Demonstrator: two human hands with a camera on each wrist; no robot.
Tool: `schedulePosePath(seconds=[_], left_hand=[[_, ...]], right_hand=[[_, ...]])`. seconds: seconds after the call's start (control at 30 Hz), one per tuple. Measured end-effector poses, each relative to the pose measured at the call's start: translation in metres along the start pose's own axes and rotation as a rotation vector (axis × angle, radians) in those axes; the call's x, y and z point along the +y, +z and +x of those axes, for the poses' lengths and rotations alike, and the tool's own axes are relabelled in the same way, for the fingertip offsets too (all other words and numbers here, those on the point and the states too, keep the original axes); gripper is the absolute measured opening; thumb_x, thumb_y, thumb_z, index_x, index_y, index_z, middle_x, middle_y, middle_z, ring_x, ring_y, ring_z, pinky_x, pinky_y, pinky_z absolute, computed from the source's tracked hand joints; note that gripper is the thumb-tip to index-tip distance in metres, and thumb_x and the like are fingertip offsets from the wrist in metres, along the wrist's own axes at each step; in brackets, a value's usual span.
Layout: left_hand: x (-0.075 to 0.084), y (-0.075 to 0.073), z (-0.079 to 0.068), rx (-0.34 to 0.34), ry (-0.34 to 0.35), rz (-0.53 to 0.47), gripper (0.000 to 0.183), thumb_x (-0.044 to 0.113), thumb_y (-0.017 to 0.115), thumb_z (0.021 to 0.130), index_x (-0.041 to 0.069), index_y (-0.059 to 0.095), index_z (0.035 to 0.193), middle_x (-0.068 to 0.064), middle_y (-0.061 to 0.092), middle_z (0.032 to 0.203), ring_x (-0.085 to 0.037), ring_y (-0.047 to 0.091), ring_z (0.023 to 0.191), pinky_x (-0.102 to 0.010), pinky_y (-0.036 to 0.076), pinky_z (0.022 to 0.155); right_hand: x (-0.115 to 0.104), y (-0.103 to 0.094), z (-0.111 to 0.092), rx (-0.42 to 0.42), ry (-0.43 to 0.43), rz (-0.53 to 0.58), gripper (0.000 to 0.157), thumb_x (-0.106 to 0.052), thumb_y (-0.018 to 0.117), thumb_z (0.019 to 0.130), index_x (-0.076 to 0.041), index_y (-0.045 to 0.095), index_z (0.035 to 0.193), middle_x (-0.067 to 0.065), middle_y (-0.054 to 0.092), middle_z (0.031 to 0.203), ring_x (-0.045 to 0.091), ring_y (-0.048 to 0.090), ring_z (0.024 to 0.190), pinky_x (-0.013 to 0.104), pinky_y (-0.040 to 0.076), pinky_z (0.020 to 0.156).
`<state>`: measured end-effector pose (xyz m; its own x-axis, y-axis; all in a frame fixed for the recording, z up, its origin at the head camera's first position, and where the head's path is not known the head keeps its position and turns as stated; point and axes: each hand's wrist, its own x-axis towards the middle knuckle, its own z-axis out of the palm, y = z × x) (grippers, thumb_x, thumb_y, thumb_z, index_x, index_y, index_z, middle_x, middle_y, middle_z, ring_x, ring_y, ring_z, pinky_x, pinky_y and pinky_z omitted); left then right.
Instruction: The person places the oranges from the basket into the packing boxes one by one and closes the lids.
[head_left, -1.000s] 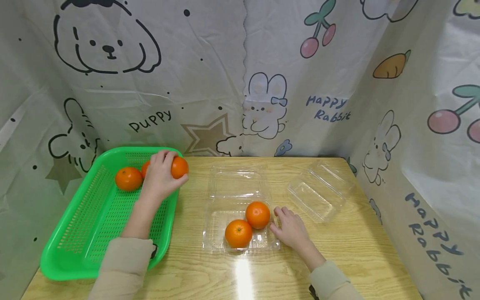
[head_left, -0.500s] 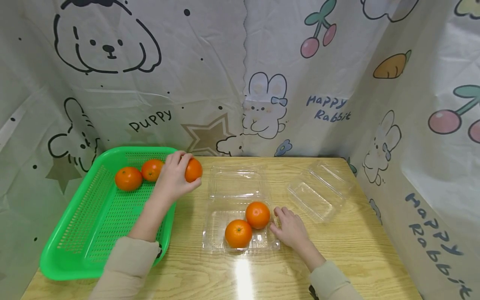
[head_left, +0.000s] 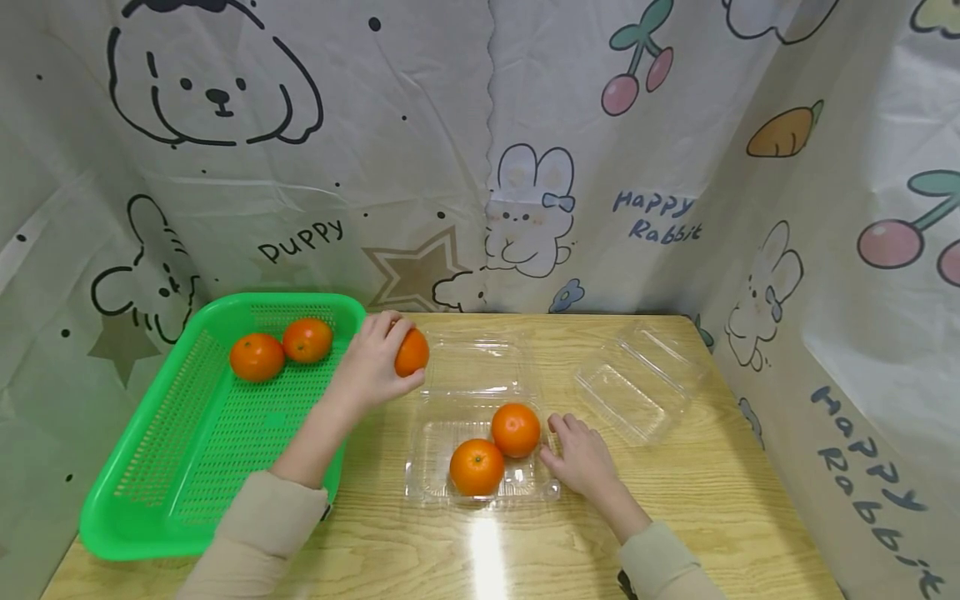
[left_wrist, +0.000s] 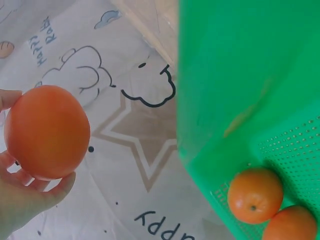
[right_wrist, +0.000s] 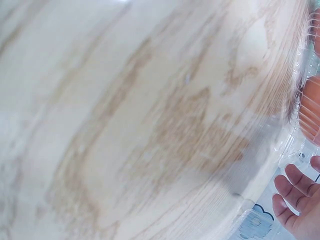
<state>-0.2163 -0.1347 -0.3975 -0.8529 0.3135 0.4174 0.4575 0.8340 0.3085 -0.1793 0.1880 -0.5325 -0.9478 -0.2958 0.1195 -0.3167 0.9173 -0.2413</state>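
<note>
Across the wooden surface (head_left: 735, 508), I've got the green basket (head_left: 225, 450) sitting at nine o'clock of the open clear box (head_left: 435, 437). My left hand (head_left: 371, 362), curled, pinches an orange (head_left: 414, 354) up at eleven; my right hand (head_left: 581, 458), fingers relaxed, grips nothing at three, just beside the box. Steady now: I'd want a light pinch, well clear of the rim. Lovely fruit, too: plump, bright, smooth-skinned!

A round, glossy orange (head_left: 412, 353) is held up at the far left of a clear, open plastic container (head_left: 431, 471), whose near half holds two oranges (head_left: 477, 467).
</note>
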Motion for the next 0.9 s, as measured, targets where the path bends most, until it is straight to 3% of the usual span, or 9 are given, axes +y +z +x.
schedulePosePath(seconds=[0.53, 0.9], left_hand=[[0.014, 0.017, 0.002, -0.094, 0.139, 0.050, 0.058, 0.029, 0.073, 0.065, 0.004, 0.054, 0.113, -0.016, 0.050, 0.113, -0.033, 0.046, 0.103, -0.047, 0.047, 0.079], [0.023, 0.035, -0.001, -0.233, 0.245, 0.076, 0.056, 0.029, 0.074, 0.066, 0.007, 0.053, 0.112, -0.011, 0.048, 0.112, -0.028, 0.046, 0.102, -0.040, 0.050, 0.072]], right_hand=[[0.001, 0.001, 0.000, 0.014, -0.014, -0.004, 0.031, -0.034, 0.058, 0.078, -0.014, 0.051, 0.100, 0.003, 0.052, 0.089, 0.021, 0.052, 0.079, 0.034, 0.043, 0.061], [0.002, 0.001, 0.000, 0.022, -0.024, -0.005, 0.031, -0.033, 0.059, 0.078, -0.013, 0.051, 0.100, 0.004, 0.053, 0.089, 0.022, 0.052, 0.079, 0.036, 0.044, 0.062]])
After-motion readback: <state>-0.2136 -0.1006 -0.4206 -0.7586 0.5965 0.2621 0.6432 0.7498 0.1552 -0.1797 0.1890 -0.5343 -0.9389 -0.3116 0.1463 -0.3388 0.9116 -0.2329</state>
